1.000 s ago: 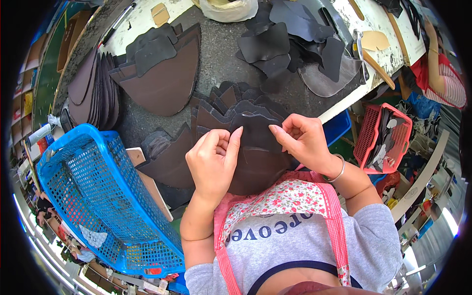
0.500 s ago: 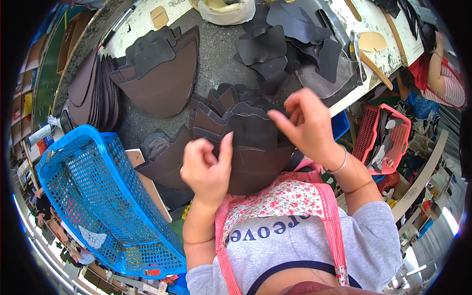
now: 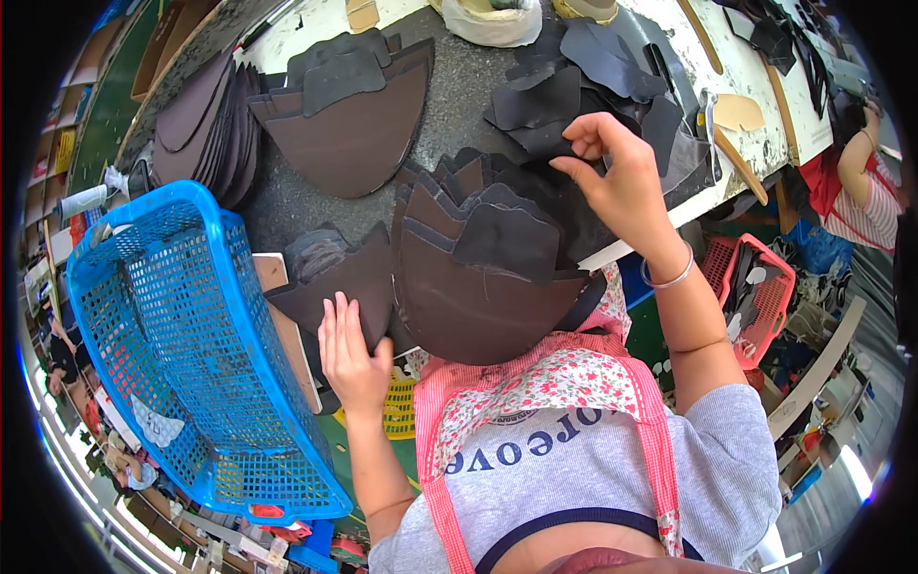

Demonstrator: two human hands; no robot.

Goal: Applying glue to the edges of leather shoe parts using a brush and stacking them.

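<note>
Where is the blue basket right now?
In the head view, the blue basket sits on the person's left, beside the left hand and the dark leather pieces.
</note>
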